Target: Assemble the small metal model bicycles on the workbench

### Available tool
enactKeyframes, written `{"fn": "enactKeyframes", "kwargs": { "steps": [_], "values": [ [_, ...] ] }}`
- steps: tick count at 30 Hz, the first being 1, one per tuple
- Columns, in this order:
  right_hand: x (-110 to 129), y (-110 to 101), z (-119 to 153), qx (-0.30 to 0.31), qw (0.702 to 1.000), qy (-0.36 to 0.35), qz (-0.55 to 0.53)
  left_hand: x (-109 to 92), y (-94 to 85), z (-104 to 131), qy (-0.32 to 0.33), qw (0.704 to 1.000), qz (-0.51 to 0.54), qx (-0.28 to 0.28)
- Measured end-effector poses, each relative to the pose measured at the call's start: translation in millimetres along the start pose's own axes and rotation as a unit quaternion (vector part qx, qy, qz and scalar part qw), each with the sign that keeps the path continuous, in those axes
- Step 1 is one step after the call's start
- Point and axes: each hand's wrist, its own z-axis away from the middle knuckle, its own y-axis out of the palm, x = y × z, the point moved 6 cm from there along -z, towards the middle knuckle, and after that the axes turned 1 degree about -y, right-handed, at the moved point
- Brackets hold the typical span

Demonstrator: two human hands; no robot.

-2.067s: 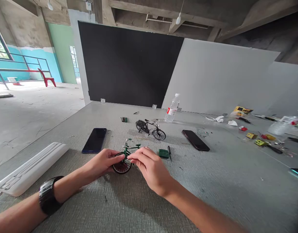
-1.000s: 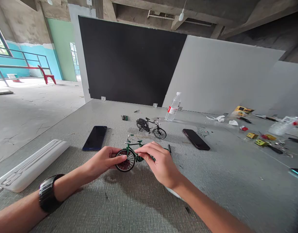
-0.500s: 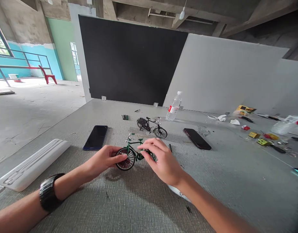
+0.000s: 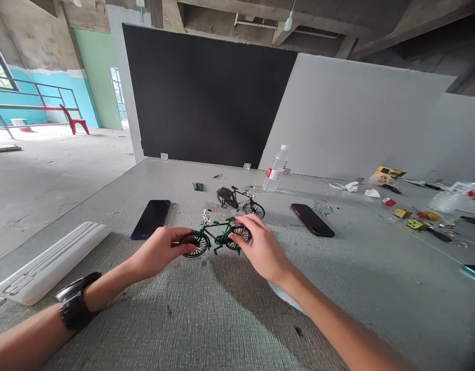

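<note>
A green model bicycle (image 4: pixel 217 234) is held upright between my two hands, its handlebar to the left. My left hand (image 4: pixel 160 252) grips the front wheel, thumb on the near side and fingers behind it. At the other end, my right hand (image 4: pixel 260 247) pinches the rear wheel below the saddle. Just behind stands a black model bicycle (image 4: pixel 241 201) with a dark box or bag over its rear wheel. A small dark green part (image 4: pixel 198 187) lies farther back on the table (image 4: pixel 175 319).
One phone (image 4: pixel 151 219) lies at left, another phone (image 4: pixel 312 220) at right. A white power strip-like block (image 4: pixel 53 263) is at far left. A water bottle (image 4: pixel 276 169) stands near the black panel (image 4: pixel 210 98). Small yellow blocks (image 4: pixel 417 225) and clutter lie at far right.
The green bicycle has turned more side-on and lifted slightly, its front wheel shifting left. My right hand has moved from around its middle to close on the rear wheel.
</note>
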Motion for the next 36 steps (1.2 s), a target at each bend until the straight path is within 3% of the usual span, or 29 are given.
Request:
{"fn": "enactKeyframes", "kwargs": {
  "steps": [8, 17, 20, 23, 24, 26, 28, 30, 36],
  "values": [
    [11.4, 4.4, 1.5, -0.020, 0.998, -0.034, 0.049, 2.8, -21.0, -2.6, 0.034, 0.991, -0.117, -0.060],
    [9.2, 8.6, 2.3, 0.001, 0.999, -0.029, 0.040, 4.1, -19.3, -2.4, 0.019, 0.993, -0.106, -0.052],
    [15.0, 2.2, 2.5, -0.038, 0.996, -0.057, 0.062, 6.7, -17.9, -2.9, 0.014, 0.997, -0.063, -0.049],
    [36.8, -6.0, 7.5, -0.100, 0.978, -0.142, 0.119, 9.2, -17.2, -3.6, 0.005, 0.997, -0.049, -0.054],
    [47.2, -4.0, 10.0, -0.093, 0.971, -0.179, 0.132, 9.7, -17.0, -3.7, 0.003, 0.997, -0.049, -0.057],
    [68.3, 10.5, 15.4, -0.014, 0.959, -0.248, 0.135, 9.9, -16.7, -3.7, -0.001, 0.997, -0.049, -0.064],
    [79.7, 31.3, 18.8, 0.090, 0.958, -0.236, 0.136, 8.9, -15.4, -3.2, -0.002, 0.997, -0.051, -0.065],
    [85.7, 47.9, 21.3, 0.139, 0.957, -0.208, 0.144, 6.6, -13.3, -2.3, 0.001, 0.997, -0.054, -0.064],
    [81.3, 65.1, 24.7, 0.169, 0.960, -0.149, 0.164, 2.2, -7.4, -0.3, -0.009, 0.996, -0.045, -0.072]
  ]
}}
